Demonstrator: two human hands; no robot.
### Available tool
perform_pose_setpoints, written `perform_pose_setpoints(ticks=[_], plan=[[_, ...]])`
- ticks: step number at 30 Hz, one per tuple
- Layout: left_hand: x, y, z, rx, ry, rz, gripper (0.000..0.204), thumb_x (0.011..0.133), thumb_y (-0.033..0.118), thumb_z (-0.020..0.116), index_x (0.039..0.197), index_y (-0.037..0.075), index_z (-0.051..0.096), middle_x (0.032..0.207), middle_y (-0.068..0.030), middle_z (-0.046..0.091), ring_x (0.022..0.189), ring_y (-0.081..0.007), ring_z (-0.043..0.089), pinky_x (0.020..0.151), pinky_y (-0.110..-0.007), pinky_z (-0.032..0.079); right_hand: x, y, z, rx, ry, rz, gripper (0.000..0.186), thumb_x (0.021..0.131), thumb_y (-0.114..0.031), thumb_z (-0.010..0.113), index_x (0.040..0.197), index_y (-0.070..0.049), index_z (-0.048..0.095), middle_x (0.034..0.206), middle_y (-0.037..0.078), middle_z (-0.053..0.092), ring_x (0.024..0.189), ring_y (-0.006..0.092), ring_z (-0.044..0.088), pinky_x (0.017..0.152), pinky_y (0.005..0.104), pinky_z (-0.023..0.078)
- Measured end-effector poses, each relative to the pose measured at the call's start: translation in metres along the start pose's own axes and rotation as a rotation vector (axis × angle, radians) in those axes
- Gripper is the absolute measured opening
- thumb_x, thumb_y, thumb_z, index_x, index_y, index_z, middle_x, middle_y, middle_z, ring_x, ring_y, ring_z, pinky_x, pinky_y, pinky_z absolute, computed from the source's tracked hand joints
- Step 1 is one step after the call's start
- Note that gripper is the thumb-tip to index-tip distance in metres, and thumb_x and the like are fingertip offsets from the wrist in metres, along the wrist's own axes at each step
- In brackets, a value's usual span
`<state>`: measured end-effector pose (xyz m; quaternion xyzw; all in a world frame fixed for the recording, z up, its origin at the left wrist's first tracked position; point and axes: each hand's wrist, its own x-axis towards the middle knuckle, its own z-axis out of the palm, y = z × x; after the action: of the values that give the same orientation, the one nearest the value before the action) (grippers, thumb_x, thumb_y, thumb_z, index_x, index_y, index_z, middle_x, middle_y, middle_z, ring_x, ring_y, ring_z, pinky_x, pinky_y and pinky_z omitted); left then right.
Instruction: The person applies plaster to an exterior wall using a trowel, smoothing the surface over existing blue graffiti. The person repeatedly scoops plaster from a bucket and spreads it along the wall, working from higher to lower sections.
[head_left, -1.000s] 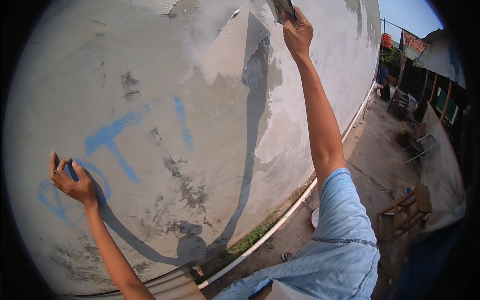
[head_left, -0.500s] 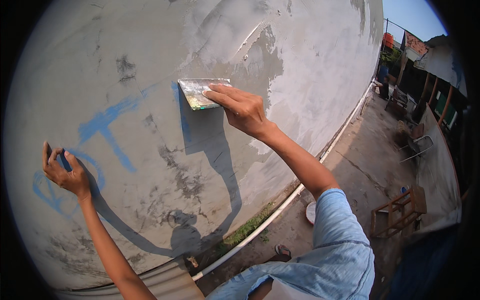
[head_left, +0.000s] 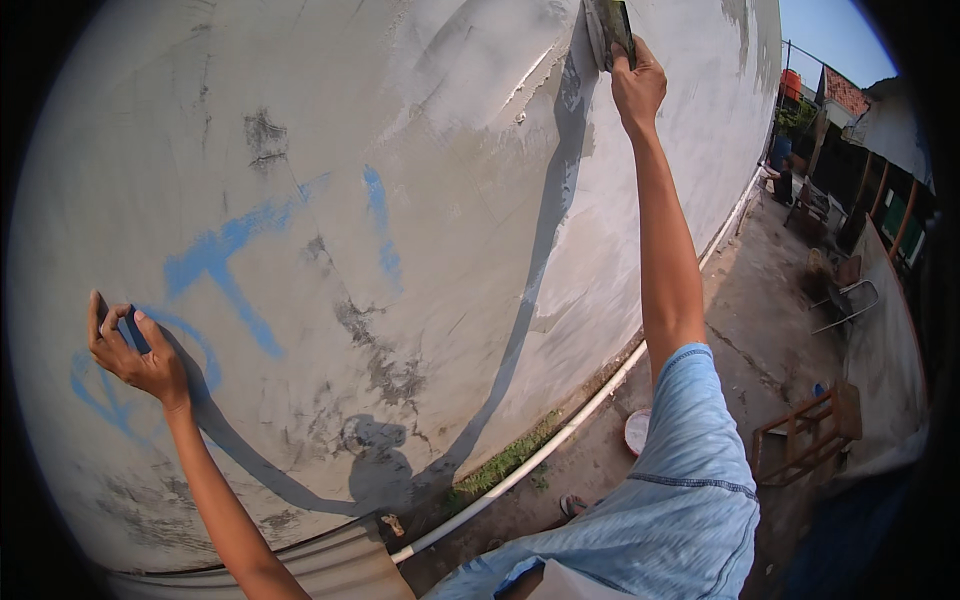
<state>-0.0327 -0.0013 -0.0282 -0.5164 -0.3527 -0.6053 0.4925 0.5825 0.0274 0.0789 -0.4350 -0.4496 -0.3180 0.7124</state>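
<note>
High on the grey wall, my right hand grips a wide flat putty scraper at the top edge of the view, its blade turned steeply upright against the surface. Pale wet skim coat covers the wall on the right, and a raised ridge of it runs left of the scraper. Lower left, my left hand rests its fingers on the wall, fingers apart and partly bent, with nothing seen in it. Blue painted strokes mark the bare grey part beside it.
A white pipe runs along the wall's foot, beside a strip of grass. On the concrete to the right are a white tub, a wooden frame and a chair. Farther back sits a person.
My right hand has swept the scraper up and to the right, turning the blade from level to upright. The blue stroke it covered now shows. My left hand stays in place.
</note>
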Motion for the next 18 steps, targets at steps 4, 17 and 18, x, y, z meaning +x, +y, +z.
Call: perform_pose_setpoints(ticks=[4,17,18], plan=[[-0.004,-0.004,0.001,0.046,-0.009,0.004,0.011,0.089,0.018,0.055,0.094,0.01,0.061,0.135,-0.0023,0.054,0.117,-0.0198,0.048,0.099,-0.039,0.037,-0.081,-0.036,0.004,0.044,-0.053,-0.167,0.041,0.077,-0.002,0.058,0.114,-0.016,0.07,0.092,0.009,0.074,0.054,0.0149,0.061,0.056,0.0269,0.047],[-0.001,-0.008,0.001,0.057,-0.002,0.042,0.013,0.091,0.02,0.057,0.098,0.009,0.062,0.135,-0.0032,0.056,0.117,-0.0212,0.049,0.1,-0.037,0.037,-0.202,-0.079,-0.051,0.288,-0.411,-0.164,0.035,0.082,0.01,0.061,0.112,-0.006,0.068,0.102,0.009,0.073,0.097,0.0181,0.07,0.085,0.0262,0.053],[-0.001,-0.006,0.002,0.052,0.0,0.038,0.012,0.09,0.019,0.057,0.097,0.01,0.062,0.135,-0.0029,0.055,0.117,-0.0211,0.049,0.099,-0.037,0.038,-0.17,-0.064,-0.05,0.271,-0.361,-0.025,0.025,0.088,0.005,0.061,0.111,-0.002,0.067,0.096,0.004,0.073,0.084,0.0082,0.066,0.078,0.0218,0.049]])
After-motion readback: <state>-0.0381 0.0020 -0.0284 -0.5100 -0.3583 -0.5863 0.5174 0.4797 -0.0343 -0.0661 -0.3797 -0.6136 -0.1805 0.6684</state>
